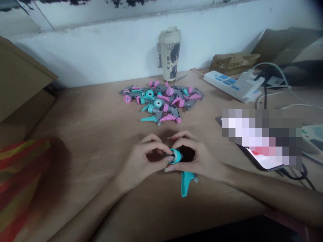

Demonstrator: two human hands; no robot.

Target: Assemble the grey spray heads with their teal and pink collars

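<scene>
- The counter (96,114) runs beneath the fingers.
- Ahead of the fingers, apart from them, I see the pile (158,103) of pink, teal and grey spray heads.
- With my right hand (205,158) I have one spray head (178,155) gripped by its teal collar, its trigger (186,183) jutting out just below those fingers.
- My left hand (141,161) brings thumb and index close together at the collar's open mouth; whether they pinch a small part there, I can't tell.
- I judge this to be fine work at that mouth: the next move calls for a steady right grip and careful left fingertips.
</scene>
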